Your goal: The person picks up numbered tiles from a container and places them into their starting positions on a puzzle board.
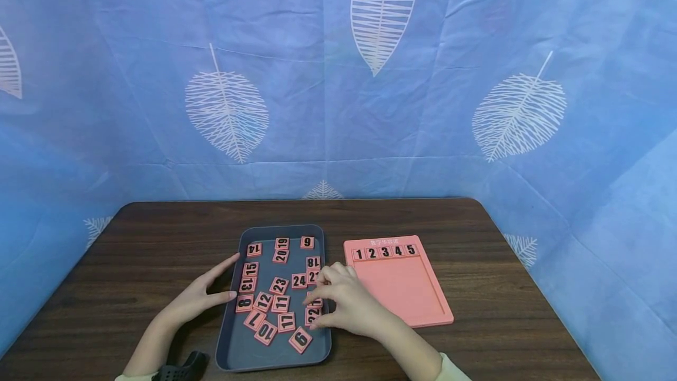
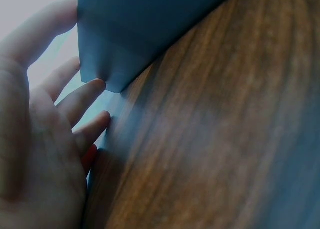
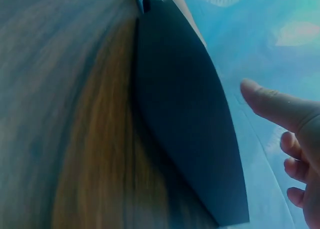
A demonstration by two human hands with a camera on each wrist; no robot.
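A dark grey tray holds several loose pink number tiles, among them a 24 tile, a 23 tile and a 17 tile. My left hand rests fingertips and thumb against the tray's left rim, fingers extended. Over the tray's right side hovers my right hand, thumb and forefinger apart, near the 22 tile and a partly covered tile above it. Nothing shows between those fingers. The right wrist view shows the thumb stretched out beside the tray's dark outer wall.
Right of the tray lies a pink board, its top row filled with tiles 1 to 5. Both sit on a dark wooden table. Behind hangs a blue cloth with white leaf prints.
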